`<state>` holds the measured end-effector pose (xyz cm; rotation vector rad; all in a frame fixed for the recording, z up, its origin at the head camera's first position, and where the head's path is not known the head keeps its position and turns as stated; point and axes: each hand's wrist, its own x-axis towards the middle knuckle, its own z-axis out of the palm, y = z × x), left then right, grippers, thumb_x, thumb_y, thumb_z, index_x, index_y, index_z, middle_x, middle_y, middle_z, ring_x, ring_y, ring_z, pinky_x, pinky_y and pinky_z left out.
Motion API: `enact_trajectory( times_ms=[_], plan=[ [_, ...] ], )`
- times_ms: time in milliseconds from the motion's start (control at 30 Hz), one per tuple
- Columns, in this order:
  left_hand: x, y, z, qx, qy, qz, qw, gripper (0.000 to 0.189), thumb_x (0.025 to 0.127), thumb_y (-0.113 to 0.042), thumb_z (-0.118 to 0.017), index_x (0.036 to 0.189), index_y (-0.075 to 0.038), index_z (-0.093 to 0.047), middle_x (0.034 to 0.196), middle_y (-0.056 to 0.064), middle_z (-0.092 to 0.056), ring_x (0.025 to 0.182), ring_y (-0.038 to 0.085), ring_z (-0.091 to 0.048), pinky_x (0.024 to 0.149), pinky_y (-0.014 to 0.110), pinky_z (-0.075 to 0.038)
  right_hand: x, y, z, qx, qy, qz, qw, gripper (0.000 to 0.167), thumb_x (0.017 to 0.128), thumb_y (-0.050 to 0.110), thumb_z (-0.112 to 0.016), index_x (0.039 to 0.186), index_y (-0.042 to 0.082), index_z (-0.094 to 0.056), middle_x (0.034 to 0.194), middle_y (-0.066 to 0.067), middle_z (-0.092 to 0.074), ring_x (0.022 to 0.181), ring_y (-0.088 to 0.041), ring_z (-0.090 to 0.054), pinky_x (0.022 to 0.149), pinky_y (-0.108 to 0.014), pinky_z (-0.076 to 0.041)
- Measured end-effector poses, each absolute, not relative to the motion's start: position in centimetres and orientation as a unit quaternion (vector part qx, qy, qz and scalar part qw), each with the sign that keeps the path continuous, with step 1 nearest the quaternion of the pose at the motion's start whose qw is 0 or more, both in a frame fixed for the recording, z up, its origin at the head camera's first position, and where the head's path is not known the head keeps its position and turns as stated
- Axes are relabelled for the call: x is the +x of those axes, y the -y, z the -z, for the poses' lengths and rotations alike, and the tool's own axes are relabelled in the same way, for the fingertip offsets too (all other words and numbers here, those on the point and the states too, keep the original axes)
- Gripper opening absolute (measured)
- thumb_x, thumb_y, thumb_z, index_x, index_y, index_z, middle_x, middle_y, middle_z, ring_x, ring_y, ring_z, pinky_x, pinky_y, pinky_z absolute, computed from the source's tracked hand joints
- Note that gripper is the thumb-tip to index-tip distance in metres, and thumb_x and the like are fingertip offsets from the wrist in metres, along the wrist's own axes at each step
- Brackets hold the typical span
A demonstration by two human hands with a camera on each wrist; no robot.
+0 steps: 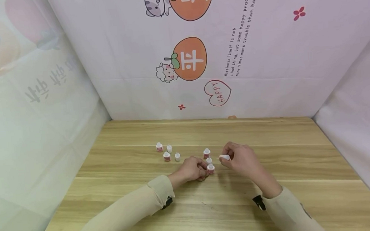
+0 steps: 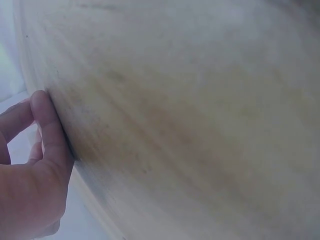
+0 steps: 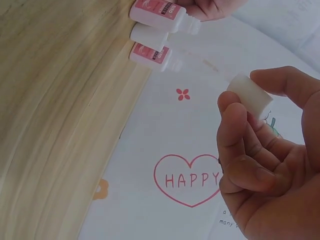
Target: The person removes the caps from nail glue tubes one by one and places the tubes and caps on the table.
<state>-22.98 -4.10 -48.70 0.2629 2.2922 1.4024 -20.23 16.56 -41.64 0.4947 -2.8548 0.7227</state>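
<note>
My left hand [image 1: 193, 168] holds a small bottle [image 1: 211, 169] with a pink label at its left side, the fingers low by the table. In the left wrist view the left hand [image 2: 42, 150] has its fingertips together near the tabletop, and the bottle is hidden. My right hand [image 1: 241, 158] pinches a white cap [image 3: 251, 96] between thumb and fingers, raised to the right of the bottles. A pale thin brush reaches from the cap toward them. Just behind the held bottle stand another white cap [image 1: 209, 160] and a second pink-labelled bottle [image 1: 206, 153], its white neck uncapped.
Farther left on the wooden table [image 1: 139, 204] stand two more uncapped bottles, one at the back [image 1: 159, 147] and one nearer [image 1: 166, 157]. Beside them are two white caps, a rear cap [image 1: 169, 148] and a front cap [image 1: 177, 157]. A printed white curtain [image 1: 138, 97] borders the back edge.
</note>
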Motion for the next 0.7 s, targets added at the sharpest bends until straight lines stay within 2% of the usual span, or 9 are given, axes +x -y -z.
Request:
enact_trajectory(
  times_ms=[167, 333, 700],
  plan=[
    [-22.96, 4.08, 48.6, 0.093, -0.824, -0.513, 0.223, 0.008, 0.087, 0.004, -0.069, 0.093, -0.001, -0.071, 0.078, 0.011, -0.074, 0.061, 0.012, -0.065, 0.057, 0.026, -0.057, -20.23, -16.89, 41.81, 0.168, 0.956, -0.229, 0.073, 0.013, 0.085, 0.024, -0.075, 0.092, 0.016, -0.068, 0.077, 0.005, -0.067, 0.066, -0.008, -0.057, 0.063, -0.029, -0.045],
    [-23.02, 4.12, 48.63, 0.093, -0.822, -0.513, 0.23, 0.008, 0.086, 0.002, -0.071, 0.094, -0.001, -0.072, 0.079, 0.011, -0.074, 0.06, 0.012, -0.064, 0.057, 0.026, -0.057, -20.14, -17.08, 41.86, 0.18, 0.959, -0.208, 0.071, 0.017, 0.087, 0.024, -0.071, 0.101, 0.015, -0.074, 0.081, 0.004, -0.07, 0.069, -0.009, -0.061, 0.062, -0.031, -0.048],
    [-22.84, 4.67, 48.13, 0.099, -0.824, -0.509, 0.229, 0.012, 0.085, 0.003, -0.071, 0.097, 0.001, -0.073, 0.079, 0.011, -0.075, 0.059, 0.013, -0.065, 0.057, 0.027, -0.058, -19.98, -17.29, 42.12, 0.186, 0.963, -0.184, 0.071, 0.013, 0.087, 0.023, -0.073, 0.098, 0.018, -0.073, 0.08, 0.003, -0.07, 0.067, -0.009, -0.057, 0.061, -0.031, -0.046]
  ],
)
